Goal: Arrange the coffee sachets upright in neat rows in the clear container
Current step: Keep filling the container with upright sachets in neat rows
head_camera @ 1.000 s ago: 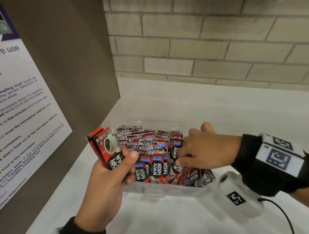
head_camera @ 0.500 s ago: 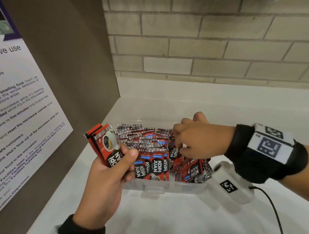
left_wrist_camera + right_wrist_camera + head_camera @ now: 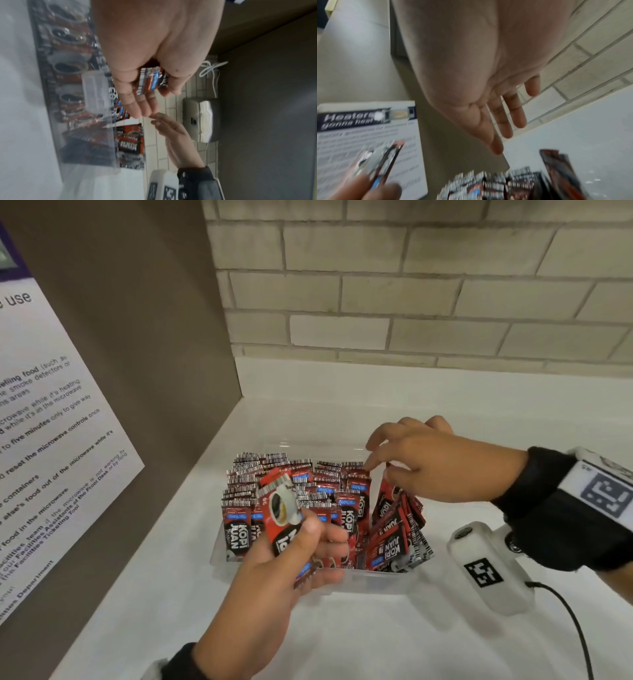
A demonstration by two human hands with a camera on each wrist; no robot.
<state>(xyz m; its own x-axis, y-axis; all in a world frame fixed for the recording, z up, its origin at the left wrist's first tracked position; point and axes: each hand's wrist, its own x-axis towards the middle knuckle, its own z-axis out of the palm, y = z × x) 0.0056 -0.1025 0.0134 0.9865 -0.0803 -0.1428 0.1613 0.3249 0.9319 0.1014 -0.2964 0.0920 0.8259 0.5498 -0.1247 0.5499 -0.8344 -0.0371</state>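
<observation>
Left hand (image 3: 284,563) grips a small stack of Kopi Juan sachets (image 3: 279,508), thumb across the front, fingers curled behind. The stack is now over the near-left part of the clear container (image 3: 376,582); half a second ago it was off the container's 9 o'clock edge. So the next batch is being fed in.

Right hand (image 3: 435,460) has lifted and shifted toward 1 o'clock, above the right side of the container. Fingers point down, loosely spread. In the right wrist view they look straight with nothing in the palm. In the head view the fingertips (image 3: 371,462) sit at the top edge of a leaning sachet (image 3: 387,498); can't tell if that's a pinch or just a touch.

Container state:
- Left and centre: sachets upright in packed rows, barcode edges up.
- Right side, 3 to 5 o'clock: leaning sachets (image 3: 394,539) fanned toward the right wall, not upright.
- It sits on the white counter (image 3: 376,645), in the corner by the brown side panel (image 3: 154,371).

Read: most of the task is done. My guess is the right hand is holding back the leaning group or clearing a slot for the left hand's stack. Risk: drop the stack in before the leaners are stood up and the row stays crooked.

Other: microwave-use notice (image 3: 44,440) on the panel, brick wall (image 3: 411,285) at 12 o'clock.
</observation>
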